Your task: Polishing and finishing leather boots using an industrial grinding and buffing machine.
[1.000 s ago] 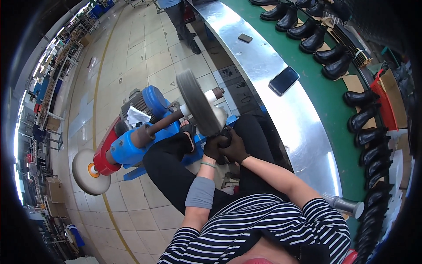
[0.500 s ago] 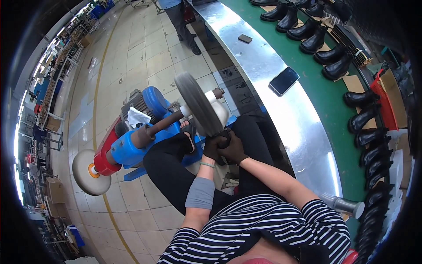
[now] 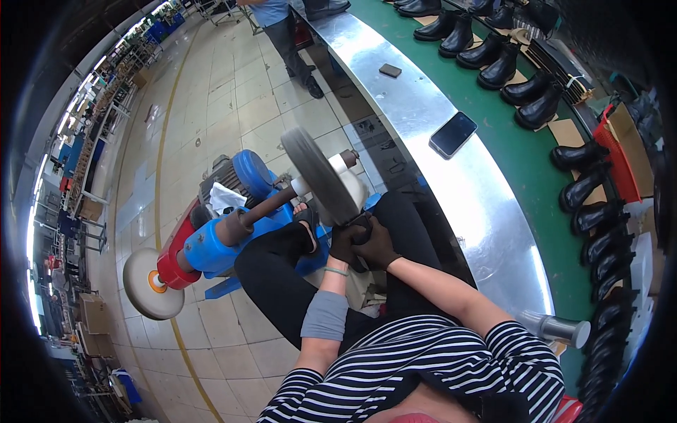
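Tiled workshop floor (image 3: 211, 127), steel-topped worktop (image 3: 479, 190) to the right; work in hand at the grey buffing wheel (image 3: 321, 176).
Grip: left hand (image 3: 345, 244) and right hand (image 3: 381, 247), both gloved, are closed together around a black workpiece (image 3: 362, 224), probably a boot; the hands hide most of it, so its outline cannot be confirmed; it sits at the wheel's lower rim; whether it touches cannot be told; the wheel face is blurred, which suggests rotation; black ankle boots (image 3: 499, 69) stand along the green strip (image 3: 539, 190) beyond the steel, and a smartphone (image 3: 453, 134) lies on the worktop; good practice, in my judgement: brace the piece with both hands, present it with light, even pressure, turn it gradually so no spot overheats, and hold gloved fingertips clear of the rim.
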Demonstrator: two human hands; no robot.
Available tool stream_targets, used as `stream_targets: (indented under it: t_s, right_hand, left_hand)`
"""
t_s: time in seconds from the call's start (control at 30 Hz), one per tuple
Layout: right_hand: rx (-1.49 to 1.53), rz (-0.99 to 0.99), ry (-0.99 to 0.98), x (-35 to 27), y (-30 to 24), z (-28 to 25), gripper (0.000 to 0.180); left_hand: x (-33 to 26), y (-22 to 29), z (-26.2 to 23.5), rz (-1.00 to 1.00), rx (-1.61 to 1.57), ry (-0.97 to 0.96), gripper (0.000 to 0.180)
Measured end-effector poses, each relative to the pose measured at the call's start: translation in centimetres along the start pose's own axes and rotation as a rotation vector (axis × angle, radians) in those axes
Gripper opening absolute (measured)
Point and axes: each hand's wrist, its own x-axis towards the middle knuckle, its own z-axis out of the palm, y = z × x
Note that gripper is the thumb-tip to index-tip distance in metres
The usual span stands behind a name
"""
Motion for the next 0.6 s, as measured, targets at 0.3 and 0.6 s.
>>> stream_targets:
  t_s: [0.3, 0.6]
  right_hand:
    - [0.103, -0.117, -0.018, -1.2, -2.6, -4.0, 0.072]
    - [-0.432, 0.177, 0.08, 2.9, -2.4, -21.0, 0.079]
  left_hand:
    - [-2.0, 1.9, 3.9, 0.007, 0.157, -0.146, 0.063]
    - [-2.0, 0.2, 6.6, -0.156, 0.282, -0.356, 0.088]
